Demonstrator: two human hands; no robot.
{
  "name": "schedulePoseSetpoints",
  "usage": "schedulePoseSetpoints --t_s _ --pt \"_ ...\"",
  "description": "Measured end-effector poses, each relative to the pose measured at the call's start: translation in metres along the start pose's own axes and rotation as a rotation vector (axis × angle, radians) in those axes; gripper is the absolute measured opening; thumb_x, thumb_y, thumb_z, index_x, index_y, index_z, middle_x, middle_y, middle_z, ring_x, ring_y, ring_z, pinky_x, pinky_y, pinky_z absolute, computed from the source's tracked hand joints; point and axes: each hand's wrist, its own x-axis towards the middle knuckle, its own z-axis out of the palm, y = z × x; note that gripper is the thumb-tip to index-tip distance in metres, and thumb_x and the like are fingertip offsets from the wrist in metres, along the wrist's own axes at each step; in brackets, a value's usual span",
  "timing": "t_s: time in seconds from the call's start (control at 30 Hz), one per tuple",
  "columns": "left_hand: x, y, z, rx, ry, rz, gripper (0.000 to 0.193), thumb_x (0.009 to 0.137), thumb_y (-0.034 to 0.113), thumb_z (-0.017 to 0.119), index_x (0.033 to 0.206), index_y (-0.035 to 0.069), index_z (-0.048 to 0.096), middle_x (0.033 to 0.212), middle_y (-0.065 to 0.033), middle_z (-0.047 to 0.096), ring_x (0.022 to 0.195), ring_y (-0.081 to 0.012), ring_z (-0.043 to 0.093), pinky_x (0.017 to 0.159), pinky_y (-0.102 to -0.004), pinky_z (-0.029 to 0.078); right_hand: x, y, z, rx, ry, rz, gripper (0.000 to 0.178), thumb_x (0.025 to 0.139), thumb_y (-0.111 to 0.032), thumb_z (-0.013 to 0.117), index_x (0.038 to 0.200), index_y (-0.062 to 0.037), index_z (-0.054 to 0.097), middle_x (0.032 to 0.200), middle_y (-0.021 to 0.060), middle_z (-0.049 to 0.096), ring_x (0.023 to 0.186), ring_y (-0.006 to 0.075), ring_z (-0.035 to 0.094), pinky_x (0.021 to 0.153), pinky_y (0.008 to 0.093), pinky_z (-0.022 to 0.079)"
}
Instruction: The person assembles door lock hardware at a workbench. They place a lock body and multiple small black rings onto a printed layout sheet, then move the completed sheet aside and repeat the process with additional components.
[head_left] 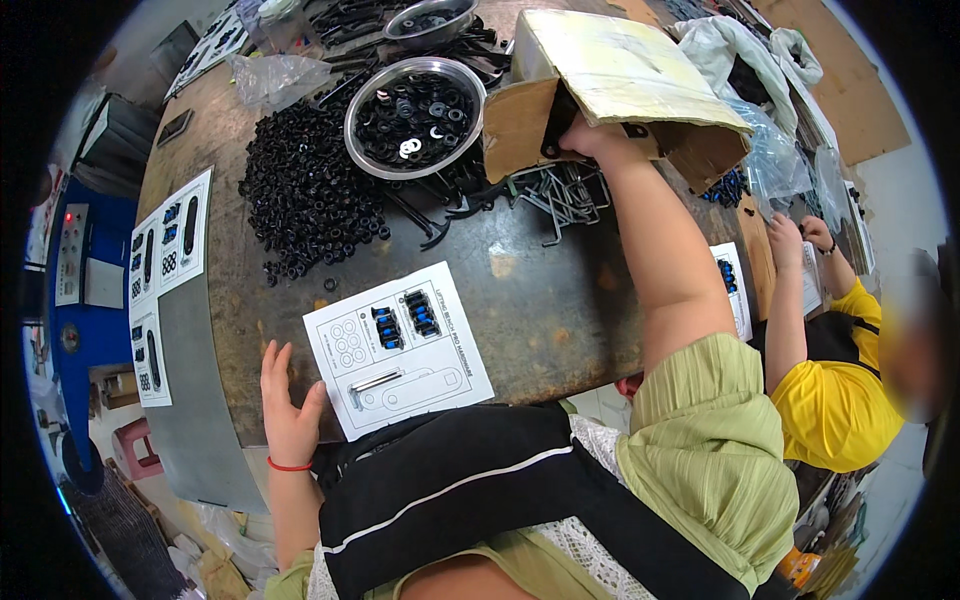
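Head camera view puts our right hand [592, 140] at one o'clock, in the open mouth of the cardboard box [630, 65], by a flat black part [556, 118]; the fingertips are hidden, so we cannot tell whether they have closed on it. At eight o'clock our left hand [290, 415] is empty, fingers spread, just beside the printed sheet [398, 352]. We judge the step in hand to be picking from the box, so the next move calls for a sure pinch and a clean draw past the flap [515, 130].
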Motion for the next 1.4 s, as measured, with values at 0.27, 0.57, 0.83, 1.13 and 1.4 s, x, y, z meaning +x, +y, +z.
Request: schedulePoseSetpoints --t_s 0.27,0.57,0.83,1.13,1.4 --pt "-0.005 -0.006 -0.004 0.033 0.017 0.005 0.061 0.083 0.016 0.069 0.138 0.003 0.048 0.152 -0.0188 0.036 0.136 -0.0355 0.040 0.109 -0.0427 0.038 -0.006 -0.009 0.000 0.020 -0.083 0.102 0.064 0.080 -0.031 0.067 0.136 -0.0041 0.054 0.142 0.0187 0.051 0.132 0.0297 0.049 0.109 0.0375 0.039" --pt "-0.004 -0.010 -0.001 -0.014 0.018 0.013 0.060 0.082 0.016 0.071 0.136 0.003 0.050 0.152 -0.0186 0.036 0.134 -0.0346 0.043 0.107 -0.0423 0.040 -0.005 -0.008 0.009 0.121 -0.101 -0.116 0.052 0.079 -0.042 0.070 0.116 -0.0042 0.070 0.124 0.0187 0.065 0.114 0.0314 0.062 0.096 0.0381 0.050" --pt "0.012 0.025 -0.003 -0.065 0.019 0.142 0.055 0.079 0.013 0.071 0.131 0.002 0.054 0.150 -0.0185 0.039 0.132 -0.0352 0.046 0.109 -0.0417 0.038 -0.042 0.012 -0.022 0.092 -0.240 0.009 0.058 0.064 -0.037 0.077 0.108 0.0007 0.070 0.114 0.0202 0.068 0.101 0.0302 0.067 0.087 0.0367 0.053" --pt "0.025 0.076 0.023 -0.654 -0.311 0.091 0.046 0.088 0.009 0.064 0.133 0.004 0.056 0.141 -0.0110 0.051 0.125 -0.0227 0.053 0.101 -0.0368 0.045 -0.192 -0.047 -0.032 1.260 -0.344 -0.061 0.030 0.082 -0.028 0.072 0.106 -0.0108 0.066 0.080 -0.0029 0.059 0.071 0.0083 0.052 0.060 0.0249 0.039" --pt "0.026 0.083 0.059 -1.471 -0.333 -0.270 0.038 0.106 0.027 0.042 0.125 -0.003 0.056 0.115 -0.0131 0.066 0.102 -0.0187 0.064 0.090 -0.0314 0.051 -0.302 -0.163 0.010 1.587 -0.913 -0.238 0.016 0.083 -0.012 0.064 0.094 -0.0075 0.052 0.077 -0.0005 0.051 0.057 0.0065 0.040 0.050 0.0234 0.032"
